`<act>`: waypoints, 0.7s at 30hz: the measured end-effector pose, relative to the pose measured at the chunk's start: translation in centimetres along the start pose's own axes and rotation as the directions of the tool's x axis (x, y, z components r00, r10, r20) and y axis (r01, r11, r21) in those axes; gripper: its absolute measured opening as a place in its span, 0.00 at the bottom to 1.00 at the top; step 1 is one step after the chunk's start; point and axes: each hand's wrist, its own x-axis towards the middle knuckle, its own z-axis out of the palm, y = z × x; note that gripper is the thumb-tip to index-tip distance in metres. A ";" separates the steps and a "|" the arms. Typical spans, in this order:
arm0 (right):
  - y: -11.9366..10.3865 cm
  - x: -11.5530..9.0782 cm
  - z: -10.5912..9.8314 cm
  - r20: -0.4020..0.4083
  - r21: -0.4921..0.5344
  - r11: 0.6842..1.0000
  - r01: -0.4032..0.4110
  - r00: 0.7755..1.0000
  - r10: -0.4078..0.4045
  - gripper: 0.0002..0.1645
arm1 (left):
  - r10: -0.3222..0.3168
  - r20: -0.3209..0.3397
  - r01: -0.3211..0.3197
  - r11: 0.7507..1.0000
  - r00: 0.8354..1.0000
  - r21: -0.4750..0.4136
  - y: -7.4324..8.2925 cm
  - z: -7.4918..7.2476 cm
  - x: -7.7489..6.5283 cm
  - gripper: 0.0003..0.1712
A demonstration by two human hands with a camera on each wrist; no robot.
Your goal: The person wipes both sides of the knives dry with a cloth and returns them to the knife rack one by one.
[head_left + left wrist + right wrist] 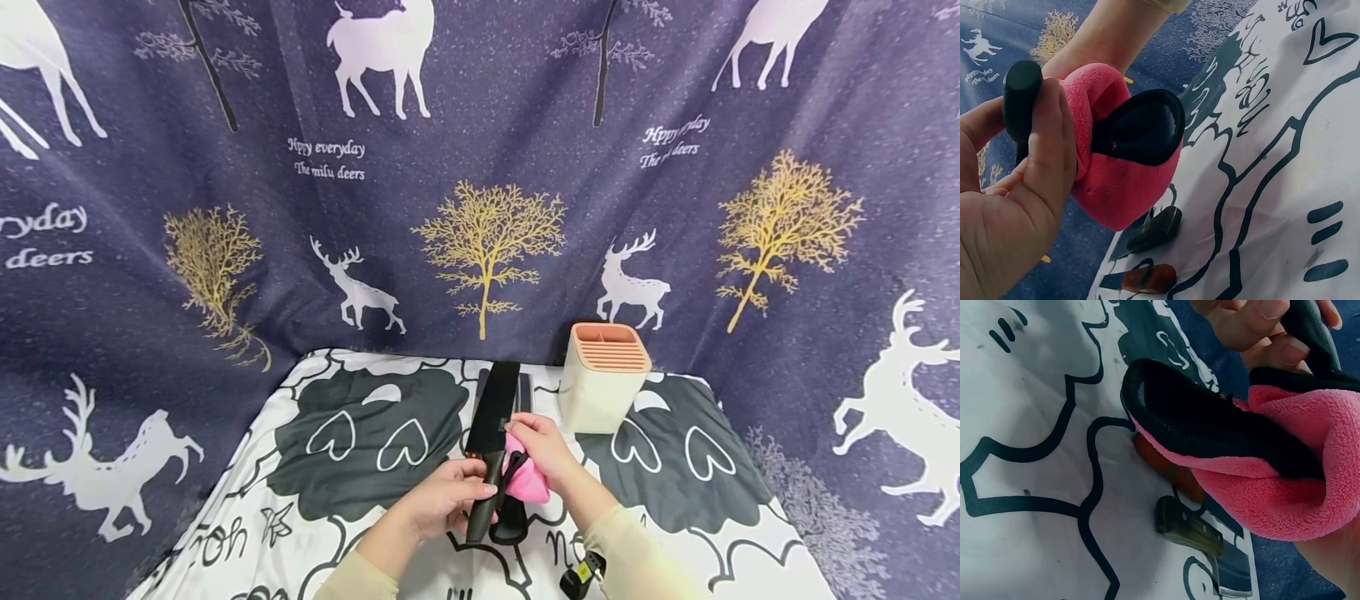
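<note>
A broad black-bladed knife [492, 417] points away from me in the head view. My left hand [446, 498] grips its black handle, whose end [1021, 100] shows in the left wrist view. My right hand [549, 452] holds a pink fleecy cloth [529, 483] with black trim, its fingertips right at the blade's right edge. In the right wrist view the cloth [1285, 512] hangs in a loose fold with its black edge [1179, 425] outward. Part of the right hand is hidden behind the cloth there.
A cream knife block [600, 392] with an orange slotted top stands at the back right. Under the hands, a dark-handled cleaver [1188, 522] and a brown-handled knife [1169, 465] lie on the patterned cover [360, 417]. A printed curtain [487, 142] hangs behind.
</note>
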 end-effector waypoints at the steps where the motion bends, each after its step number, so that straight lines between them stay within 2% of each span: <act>1: 0.1 0.0 0.0 -0.005 -0.003 1.000 -0.003 1.000 0.003 0.16 | 0.003 0.005 -0.003 1.000 1.000 0.001 0.0 0.0 0.0 0.16; 6: 0.5 -0.2 0.0 -0.014 0.005 1.000 -0.019 1.000 0.019 0.19 | 0.025 -0.002 -0.025 0.999 1.000 0.028 -0.2 -0.1 0.0 0.14; 10: 0.9 -0.1 -0.4 -0.039 0.037 0.998 -0.044 0.998 0.045 0.19 | 0.023 -0.036 -0.021 0.998 0.999 0.059 -0.1 -0.2 0.1 0.14; 15: 0.4 0.1 -1.6 -0.104 0.114 0.992 -0.060 0.992 0.072 0.20 | 0.007 -0.054 -0.002 0.997 0.999 0.082 -0.4 -0.6 0.2 0.15; 21: -1.5 1.0 -3.4 -0.219 0.081 0.997 -0.004 0.975 0.022 0.22 | 0.018 -0.068 -0.012 0.996 0.998 0.086 -0.7 -0.9 0.4 0.20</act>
